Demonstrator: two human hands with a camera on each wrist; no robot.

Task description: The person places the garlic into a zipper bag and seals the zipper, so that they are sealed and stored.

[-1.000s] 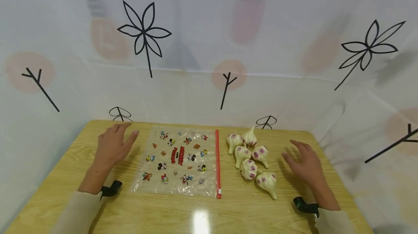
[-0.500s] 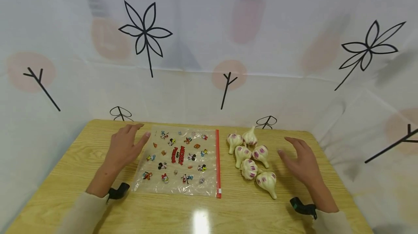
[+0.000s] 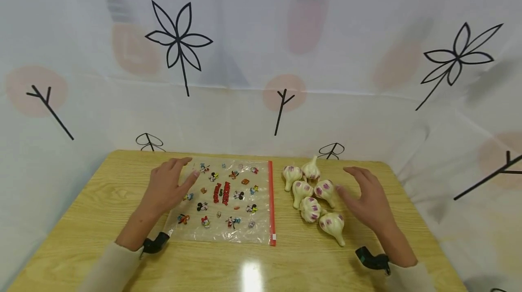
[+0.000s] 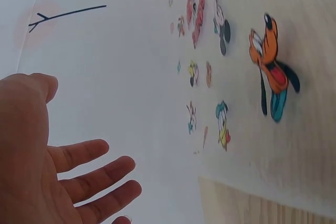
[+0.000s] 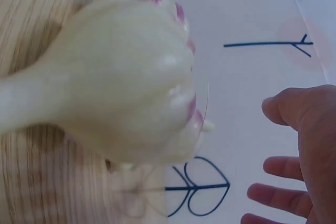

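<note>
A clear zip bag [image 3: 240, 197] printed with cartoon characters lies flat, its red slider strip [image 3: 272, 203] along the right edge. My left hand [image 3: 166, 188] hovers over the bag's left edge, fingers loosely extended and holding nothing. To the right of the bag, several garlic bulbs [image 3: 302, 192] with purple streaks sit in a cluster. Just right of them is my right hand [image 3: 367, 201], thumb near a bulb [image 3: 324, 191], fingers spread with nothing held. In the right wrist view one garlic bulb [image 5: 126, 77] looms large beside the spread fingers.
The wooden table [image 3: 212, 267] ends at the back and sides against a white curtain [image 3: 244, 115] with printed plants. A dark camera mount sits on each wrist, the left mount [image 3: 156, 243] close to the bag's lower left corner.
My left hand has moved right, from beside the bag to over its left edge. My right hand has moved left toward the garlic. Bag and bulbs stay put.
</note>
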